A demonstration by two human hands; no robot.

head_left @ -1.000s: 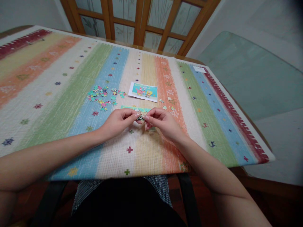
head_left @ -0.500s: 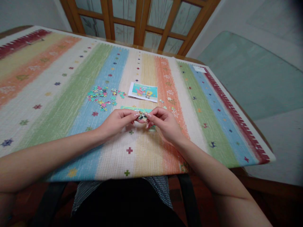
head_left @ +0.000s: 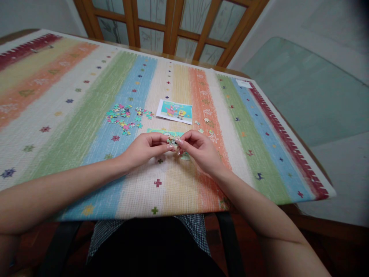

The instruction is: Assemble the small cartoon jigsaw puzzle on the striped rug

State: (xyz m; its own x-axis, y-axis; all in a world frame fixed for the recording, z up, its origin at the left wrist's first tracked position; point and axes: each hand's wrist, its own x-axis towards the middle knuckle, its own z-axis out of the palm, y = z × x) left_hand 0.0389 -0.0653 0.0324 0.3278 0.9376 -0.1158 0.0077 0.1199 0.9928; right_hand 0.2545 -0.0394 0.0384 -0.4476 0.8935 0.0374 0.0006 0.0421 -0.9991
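Note:
My left hand (head_left: 145,148) and my right hand (head_left: 198,150) meet fingertip to fingertip over the striped cloth. Both pinch a small puzzle piece (head_left: 172,142) between them. Just behind the fingers lies a partly joined green strip of puzzle (head_left: 161,132). A loose pile of puzzle pieces (head_left: 123,117) lies further left on the blue stripe. A small reference picture card (head_left: 174,111) lies flat beyond the hands. A few single pieces (head_left: 205,123) sit to the right of the card.
The striped cloth (head_left: 86,115) covers a table whose right edge (head_left: 291,150) runs diagonally. A glass tabletop (head_left: 302,92) stands to the right. A wooden lattice door (head_left: 173,27) is behind the table.
The hands stayed together at the same spot. The fingers shifted slightly around the small piece, and the view tilted a little.

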